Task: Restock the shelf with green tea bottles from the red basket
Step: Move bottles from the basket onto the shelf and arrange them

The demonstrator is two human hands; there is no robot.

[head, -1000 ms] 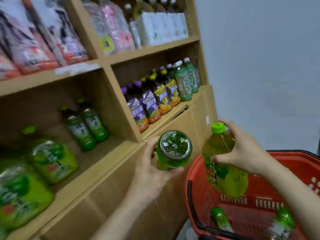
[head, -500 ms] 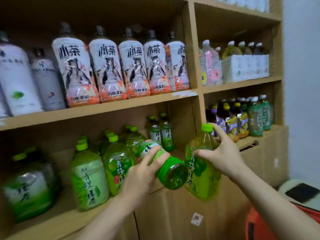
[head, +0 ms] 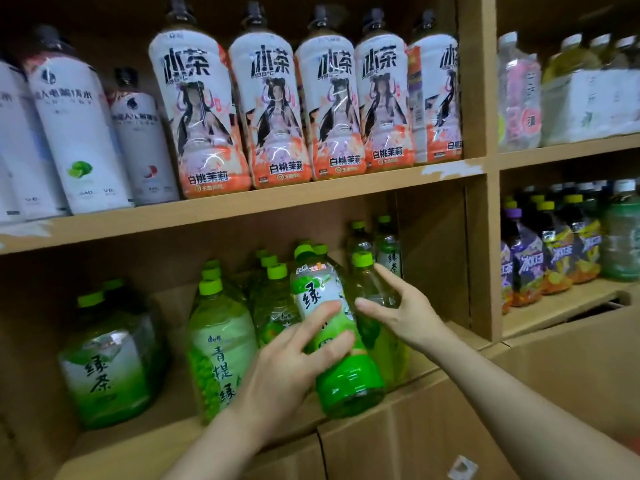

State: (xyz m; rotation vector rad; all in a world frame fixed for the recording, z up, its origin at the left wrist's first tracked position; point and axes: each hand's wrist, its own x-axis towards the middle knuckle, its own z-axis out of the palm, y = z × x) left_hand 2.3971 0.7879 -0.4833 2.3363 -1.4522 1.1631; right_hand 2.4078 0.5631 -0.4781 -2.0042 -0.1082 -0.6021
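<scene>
At the front edge of the shelf (head: 131,441), the left hand (head: 294,362) is clamped round the label of a tea bottle (head: 320,292), which tips back with its base just over that edge. Further along the shelf edge, the right hand (head: 398,310) wraps the shoulder of a second bottle (head: 384,351); its base is hidden, so it is probably standing. Both look full: heavy, fairly stiff, with a slick film label, so a mid-body grip suits better than the neck. Deeper on the shelf stand more green bottles (head: 221,344).

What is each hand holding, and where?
Left hand grips the green bottle round its label; right hand holds the yellow bottle at its shoulder, under the cap.
</scene>
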